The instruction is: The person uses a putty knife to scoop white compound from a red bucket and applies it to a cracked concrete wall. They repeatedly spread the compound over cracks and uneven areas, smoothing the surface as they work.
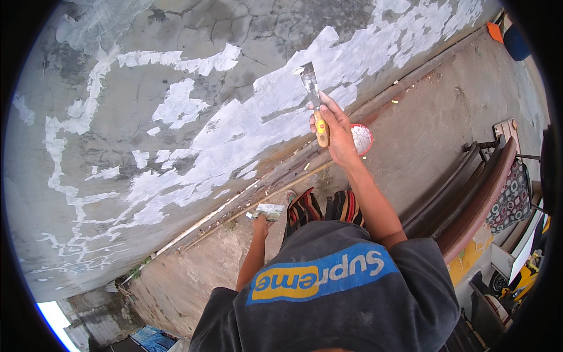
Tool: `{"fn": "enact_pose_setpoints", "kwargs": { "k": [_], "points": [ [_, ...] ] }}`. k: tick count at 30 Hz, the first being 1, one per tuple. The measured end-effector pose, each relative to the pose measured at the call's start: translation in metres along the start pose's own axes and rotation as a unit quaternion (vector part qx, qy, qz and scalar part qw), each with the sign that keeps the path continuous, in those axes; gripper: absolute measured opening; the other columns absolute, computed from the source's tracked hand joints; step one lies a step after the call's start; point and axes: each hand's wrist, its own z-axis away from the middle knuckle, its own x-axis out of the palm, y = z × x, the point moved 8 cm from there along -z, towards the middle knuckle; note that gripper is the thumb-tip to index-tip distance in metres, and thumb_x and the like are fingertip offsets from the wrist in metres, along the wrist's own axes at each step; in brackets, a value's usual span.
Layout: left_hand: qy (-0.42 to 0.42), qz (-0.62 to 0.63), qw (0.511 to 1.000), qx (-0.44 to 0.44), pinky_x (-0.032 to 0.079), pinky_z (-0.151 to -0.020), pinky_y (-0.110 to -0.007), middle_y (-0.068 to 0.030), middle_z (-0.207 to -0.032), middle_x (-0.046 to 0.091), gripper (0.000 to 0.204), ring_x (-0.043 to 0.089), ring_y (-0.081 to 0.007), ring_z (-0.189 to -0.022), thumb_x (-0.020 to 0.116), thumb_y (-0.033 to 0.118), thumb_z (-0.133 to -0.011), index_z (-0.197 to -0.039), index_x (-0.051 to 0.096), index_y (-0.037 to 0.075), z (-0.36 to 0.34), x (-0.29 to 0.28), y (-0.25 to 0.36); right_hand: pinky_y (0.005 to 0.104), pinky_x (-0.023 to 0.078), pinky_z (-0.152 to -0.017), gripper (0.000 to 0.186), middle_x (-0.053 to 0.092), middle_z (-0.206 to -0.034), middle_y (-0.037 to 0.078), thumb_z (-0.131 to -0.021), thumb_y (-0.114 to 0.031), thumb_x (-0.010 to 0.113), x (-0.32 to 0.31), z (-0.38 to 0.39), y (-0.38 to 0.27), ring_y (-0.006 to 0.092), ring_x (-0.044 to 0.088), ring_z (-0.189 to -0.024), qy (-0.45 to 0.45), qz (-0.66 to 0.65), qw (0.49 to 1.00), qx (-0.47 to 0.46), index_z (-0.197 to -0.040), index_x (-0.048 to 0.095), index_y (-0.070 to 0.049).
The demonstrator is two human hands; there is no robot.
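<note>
My right hand (339,132) is raised before the wall, closed round the wooden handle of a putty knife (309,82). Its metal blade points up and away, with a dab of white putty at the tip. Lower and to the left, my left hand (262,224) grips a flat, putty-smeared plate (270,212), held about level near my legs. The grey, cracked wall (234,88) carries broad white putty patches (226,132) and thinner filled lines. Beyond my right wrist, a red-rimmed bucket (362,139) of white putty stands on the ground, partly hidden by the hand.
A pale pipe or strip (205,219) runs along the wall's foot, with small debris. To the right stands a dark reddish-brown bench (478,196), a patterned cushion (509,196) behind it. An orange object (495,31) and a dark blue one lie at the far right.
</note>
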Motion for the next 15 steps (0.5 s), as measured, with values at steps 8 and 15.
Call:
{"fn": "enact_pose_setpoints", "kwargs": {
  "k": [8,15],
  "points": [
    [0.114,-0.238,0.964,0.020,0.061,-0.067,-0.047,-0.0209,-0.115,0.057,0.049,0.065,-0.0366,-0.096,0.048,0.002,-0.078,-0.127,0.043,0.002,-0.042,-0.136,0.053,0.0248,0.048,-0.069,0.043,0.056,-0.109,0.005,-0.101,-0.024,0.047,0.093,-0.051,0.052,0.0095,0.055,-0.079,0.071,0.041,0.975,-0.208,-0.138,0.046,-0.002],
    [0.032,-0.485,0.864,0.131,0.057,-0.074,-0.044,-0.0286,-0.113,0.057,0.062,0.064,-0.0384,-0.096,0.057,0.008,-0.073,-0.129,0.037,-0.007,-0.107,-0.178,0.146,0.0246,0.048,-0.064,0.039,0.053,-0.104,0.006,-0.101,-0.015,0.046,0.123,-0.074,0.074,0.0102,0.055,-0.079,0.214,0.197,0.888,-0.356,-0.137,0.048,-0.003]
  ]
}}
